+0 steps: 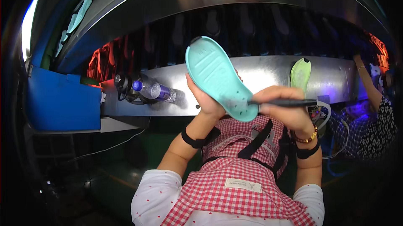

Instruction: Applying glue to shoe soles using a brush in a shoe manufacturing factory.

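Note:
My left hand [205, 101] grips a turquoise shoe sole [212, 71] from beneath, holding it tilted above the metal ledge. Molded ridges run across its broad upper part, and small holes dot its lower end. A dark patch marks the upper tip. My right hand [282, 110] is closed around the black handle of a slim brush [294, 102]. The brush's blurred tip lies over the sole's lower end; whether it touches the surface I cannot tell. A light green sole [300, 75] lies on the ledge just beyond my right hand.
Bottles, one a clear plastic bottle [161, 91], stand on the metal ledge [260, 67] at the left. A blue machine housing [63, 100] borders the left side. Several soles hang in the dark opening beyond, with red glow at both ends. Another person's arm [368, 84] reaches in at right.

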Available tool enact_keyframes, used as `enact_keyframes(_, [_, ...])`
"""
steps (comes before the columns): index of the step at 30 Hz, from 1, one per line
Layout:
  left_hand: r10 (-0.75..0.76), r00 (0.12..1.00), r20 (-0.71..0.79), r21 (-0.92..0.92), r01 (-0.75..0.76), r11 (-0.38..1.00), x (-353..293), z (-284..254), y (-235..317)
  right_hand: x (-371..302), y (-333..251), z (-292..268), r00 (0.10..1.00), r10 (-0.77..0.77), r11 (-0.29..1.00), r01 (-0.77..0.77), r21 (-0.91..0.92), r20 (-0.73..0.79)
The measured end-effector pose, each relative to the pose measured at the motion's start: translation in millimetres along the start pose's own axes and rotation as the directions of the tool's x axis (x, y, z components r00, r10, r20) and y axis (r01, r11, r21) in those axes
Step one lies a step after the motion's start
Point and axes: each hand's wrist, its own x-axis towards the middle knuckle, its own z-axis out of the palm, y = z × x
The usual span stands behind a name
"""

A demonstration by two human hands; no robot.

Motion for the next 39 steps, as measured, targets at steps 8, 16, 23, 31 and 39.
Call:
enact_keyframes(8, [0.214, 0.969, 0.127, -0.049, -0.209, 0.977, 6, 2, 21, -12, 13, 2, 0.998, -0.067, 0.998, 0.067, -0.023, -0.008])
enact_keyframes(16, [0.164, 0.968, 0.192, -0.053, -0.157, 0.986, -2, 19, 31, -12, 12, 0, 0.996, 0.085, 0.940, -0.075, 0.333, -0.016])
enact_keyframes(23, [-0.109, 0.983, 0.149, -0.220, 0.141, 0.965, -19, 13, 9, -12, 8, 27, 0.963, 0.217, 0.882, -0.123, 0.454, -0.161])
enact_keyframes(31, [-0.346, 0.919, 0.190, -0.165, 0.378, 0.911, -2, -4, 24, 2, -16, 10, 0.993, -0.016, 0.992, 0.030, -0.119, 0.118])
enact_keyframes(39, [-0.709, 0.690, 0.147, 0.189, 0.684, 0.704, 2, 12, 51, 7, -19, -15, 0.948, -0.096, 0.983, 0.138, -0.120, 0.303])
